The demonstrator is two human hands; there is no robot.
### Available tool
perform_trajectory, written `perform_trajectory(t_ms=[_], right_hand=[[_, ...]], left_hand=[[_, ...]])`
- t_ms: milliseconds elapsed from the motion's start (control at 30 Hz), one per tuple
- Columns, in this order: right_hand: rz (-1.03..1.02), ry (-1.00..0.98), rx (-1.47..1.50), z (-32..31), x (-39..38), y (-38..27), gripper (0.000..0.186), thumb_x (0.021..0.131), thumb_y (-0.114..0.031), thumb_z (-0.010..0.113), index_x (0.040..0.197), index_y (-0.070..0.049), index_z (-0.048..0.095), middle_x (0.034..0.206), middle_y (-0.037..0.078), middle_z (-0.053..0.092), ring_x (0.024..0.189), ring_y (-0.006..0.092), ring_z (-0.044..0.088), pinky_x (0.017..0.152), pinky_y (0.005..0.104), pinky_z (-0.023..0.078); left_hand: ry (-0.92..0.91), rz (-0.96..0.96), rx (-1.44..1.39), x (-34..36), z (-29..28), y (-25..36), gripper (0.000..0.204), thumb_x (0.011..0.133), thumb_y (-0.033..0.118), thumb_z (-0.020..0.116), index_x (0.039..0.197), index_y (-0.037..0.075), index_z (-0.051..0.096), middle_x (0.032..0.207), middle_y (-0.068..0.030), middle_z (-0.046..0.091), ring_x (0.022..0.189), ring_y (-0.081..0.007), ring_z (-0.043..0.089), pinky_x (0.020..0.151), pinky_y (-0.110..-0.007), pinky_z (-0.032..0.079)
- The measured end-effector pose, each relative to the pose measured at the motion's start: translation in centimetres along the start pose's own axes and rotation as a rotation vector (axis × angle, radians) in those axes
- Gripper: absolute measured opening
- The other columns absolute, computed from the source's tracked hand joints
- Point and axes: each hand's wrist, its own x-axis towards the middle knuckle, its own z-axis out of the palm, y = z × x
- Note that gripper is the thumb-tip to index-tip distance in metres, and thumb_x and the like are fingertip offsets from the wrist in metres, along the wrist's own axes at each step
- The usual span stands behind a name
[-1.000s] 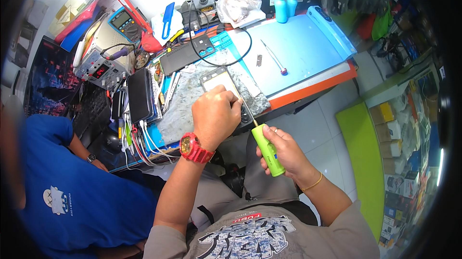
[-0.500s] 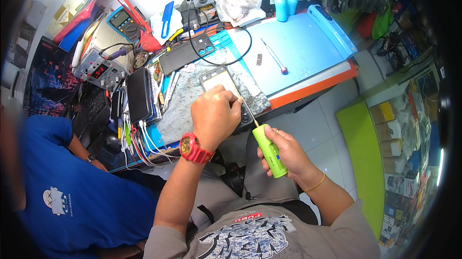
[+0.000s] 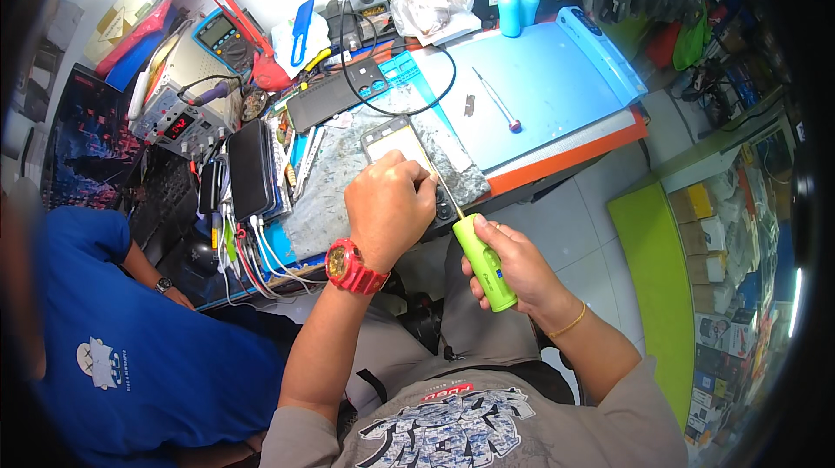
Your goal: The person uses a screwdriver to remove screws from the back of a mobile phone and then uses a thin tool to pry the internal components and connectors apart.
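While the cluttered workbench [image 3: 570, 155] spreads out before the person, a co-worker [image 3: 165, 320] in a blue shirt is close by on the left. Across the bench's right part lies a broad blue mat [image 3: 548, 85], and beside it, nearer the middle, a mottled grey mat [image 3: 330, 174]. Off to the left I can see a power supply [image 3: 181, 116] with a lit red display. Over the grey mat the left hand [image 3: 384, 203] has its fingers curled in, thumb and forefinger close together at the long edge of an opened phone [image 3: 402, 143]; I cannot tell whether they pinch anything. That phone rests on the grey mat, near the bench's front edge, partly covered by the hand. Just in front of the bench, the right hand [image 3: 517, 264] is wrapped around a green tool [image 3: 483, 264], its slim shaft pointing up along the phone's side. On the blue mat lie a thin screwdriver [image 3: 497, 103] and a small dark strip [image 3: 470, 105].
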Motion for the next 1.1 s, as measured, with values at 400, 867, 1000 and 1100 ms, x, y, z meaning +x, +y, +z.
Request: perform_trajectory(t_ms=[400,867,1000,1100], right_hand=[[0.007,0.012,0.005,0.0,-0.2,0.2,0.041,0.116,-0.050,0.057,0.115,-0.010,0.056,0.086,0.008,0.068,0.058,0.0163,0.069,0.046,0.0322,0.057],[0.006,0.041,0.041,0.6,-1.4,1.3,0.044,0.116,-0.053,0.057,0.112,-0.009,0.055,0.087,0.008,0.068,0.058,0.0160,0.068,0.046,0.0320,0.057],[0.003,0.039,0.015,0.2,-1.4,1.6,0.043,0.117,-0.053,0.054,0.116,-0.010,0.054,0.087,0.009,0.068,0.058,0.0177,0.069,0.046,0.0324,0.058],[-0.010,0.042,0.003,0.6,-1.0,1.1,0.043,0.116,-0.053,0.055,0.114,-0.010,0.054,0.086,0.008,0.068,0.058,0.0170,0.068,0.046,0.0323,0.058]], left_hand=[[0.013,0.000,-0.006,0.1,0.1,-0.1,0.018,0.089,0.023,0.086,0.079,0.008,0.083,0.080,-0.0099,0.071,0.075,-0.0344,0.073,0.066,-0.047,0.055],[0.007,0.008,-0.004,0.2,-0.1,-0.2,0.018,0.088,0.022,0.087,0.080,0.007,0.083,0.081,-0.0106,0.071,0.076,-0.0349,0.073,0.067,-0.047,0.055],[0.003,0.003,-0.007,0.2,0.0,-0.1,0.018,0.088,0.022,0.086,0.080,0.007,0.083,0.081,-0.0107,0.072,0.076,-0.0349,0.073,0.067,-0.047,0.056],[0.005,0.009,-0.004,0.1,0.1,-0.2,0.018,0.089,0.022,0.086,0.079,0.007,0.083,0.081,-0.0107,0.071,0.076,-0.0348,0.074,0.067,-0.047,0.056]])
